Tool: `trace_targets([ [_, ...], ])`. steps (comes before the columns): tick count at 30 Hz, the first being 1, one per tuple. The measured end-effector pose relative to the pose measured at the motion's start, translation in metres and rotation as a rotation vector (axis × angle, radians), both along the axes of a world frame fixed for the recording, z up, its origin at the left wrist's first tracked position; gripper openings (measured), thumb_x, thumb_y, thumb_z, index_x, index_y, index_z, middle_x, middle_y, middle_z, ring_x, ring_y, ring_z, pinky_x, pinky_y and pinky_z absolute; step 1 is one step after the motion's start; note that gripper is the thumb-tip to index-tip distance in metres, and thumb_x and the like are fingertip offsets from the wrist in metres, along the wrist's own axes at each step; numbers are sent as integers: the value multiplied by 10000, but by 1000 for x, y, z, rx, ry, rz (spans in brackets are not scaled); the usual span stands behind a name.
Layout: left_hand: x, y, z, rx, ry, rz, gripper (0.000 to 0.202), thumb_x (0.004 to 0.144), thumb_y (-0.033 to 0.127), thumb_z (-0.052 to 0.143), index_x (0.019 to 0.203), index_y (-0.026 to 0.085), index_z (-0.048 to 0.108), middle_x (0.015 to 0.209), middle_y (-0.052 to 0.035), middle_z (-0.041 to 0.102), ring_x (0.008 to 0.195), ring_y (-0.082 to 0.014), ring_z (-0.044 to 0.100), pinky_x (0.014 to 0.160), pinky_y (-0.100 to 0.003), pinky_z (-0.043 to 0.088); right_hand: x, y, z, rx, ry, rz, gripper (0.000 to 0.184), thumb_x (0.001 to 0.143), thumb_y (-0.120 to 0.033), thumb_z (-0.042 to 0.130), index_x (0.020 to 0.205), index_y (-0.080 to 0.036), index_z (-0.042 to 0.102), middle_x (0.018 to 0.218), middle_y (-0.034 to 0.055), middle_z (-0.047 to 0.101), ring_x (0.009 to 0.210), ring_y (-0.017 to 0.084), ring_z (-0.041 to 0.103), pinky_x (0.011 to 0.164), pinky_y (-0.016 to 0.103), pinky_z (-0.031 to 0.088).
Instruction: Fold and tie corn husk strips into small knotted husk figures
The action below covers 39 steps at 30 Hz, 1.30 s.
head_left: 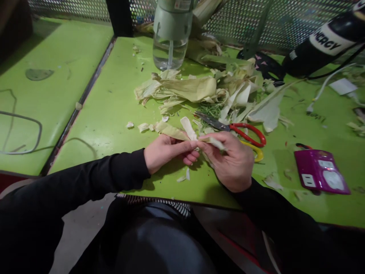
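Note:
Both my hands meet over the near part of a green table (114,102) and hold a pale corn husk strip (173,132). My left hand (167,152) pinches the strip between thumb and fingers. My right hand (230,160) is closed on the strip's other end, fingers curled. Small husk scraps (184,176) lie on the table just under my hands. Behind my right hand lie red-handled scissors (239,130), with a yellow handle (255,151) partly hidden by that hand.
A heap of husks (196,89) fills the middle of the table. A clear water bottle (171,38) stands at the back. A purple power strip (321,171) lies at the right, a black tool (322,45) at the far right. Wire mesh walls the back.

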State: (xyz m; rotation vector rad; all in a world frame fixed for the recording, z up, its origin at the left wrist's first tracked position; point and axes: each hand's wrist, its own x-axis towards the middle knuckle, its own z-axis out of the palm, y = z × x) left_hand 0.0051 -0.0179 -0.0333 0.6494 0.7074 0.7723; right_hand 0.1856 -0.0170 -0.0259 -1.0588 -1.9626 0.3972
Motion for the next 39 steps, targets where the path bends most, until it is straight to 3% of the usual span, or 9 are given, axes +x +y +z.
trace_targets([
  [3,-1,0,0,37,42,-26,257,771,313,805,748,88,683,650,-27,671,557,-85,607,585,-224,521,3,-1,2,220,-177,122,134,948,-208,632,1051,-207,717,780,17,729,652,149,610,628,299,501],
  [6,-3,1,2,131,156,-54,338,692,377,849,722,102,655,621,-10,649,539,-82,576,549,-210,490,4,0,5,273,-284,196,164,963,-221,612,1088,-189,713,771,23,744,631,145,597,622,291,496],
  [13,-12,1,13,661,526,-118,165,762,287,697,750,133,639,712,-7,651,673,-110,568,644,-224,474,0,-5,6,-73,-76,127,51,901,-287,708,910,-237,704,695,-31,700,519,93,552,485,235,433],
  [16,-15,3,16,729,581,-186,181,818,305,649,834,124,658,738,-17,652,652,-114,563,637,-235,469,0,-5,5,-241,16,73,176,877,-333,728,1010,-227,682,561,-78,584,433,81,452,420,228,367],
  [19,-18,5,18,712,528,-206,272,918,365,562,817,128,650,751,-34,663,682,-123,587,677,-244,486,3,-1,6,-293,-24,110,267,915,-316,668,1169,-236,683,545,-84,549,430,84,437,436,231,381],
  [24,-17,7,15,491,343,-228,266,972,346,510,906,122,637,909,-95,731,770,-139,675,754,-267,537,4,4,7,-310,-24,128,246,987,-372,552,1081,-254,747,631,-31,634,524,114,573,513,250,475],
  [30,-10,1,9,714,658,-252,250,945,245,509,747,145,625,688,-24,664,617,-109,574,644,-223,461,1,2,7,-1,-84,36,181,855,-341,752,1020,-270,770,768,9,646,653,140,596,602,284,508],
  [33,-8,-1,8,685,627,-260,232,955,235,495,789,143,629,711,-21,675,624,-105,585,659,-225,473,-1,-2,8,26,-39,51,63,865,-265,730,925,-260,748,895,33,703,757,156,653,616,286,511],
  [39,-8,1,12,237,256,-248,207,959,267,577,847,103,636,792,-64,718,696,-121,686,736,-265,568,-2,-8,6,-377,297,202,83,982,-300,567,1051,-258,588,882,-9,747,602,102,628,537,241,497],
])
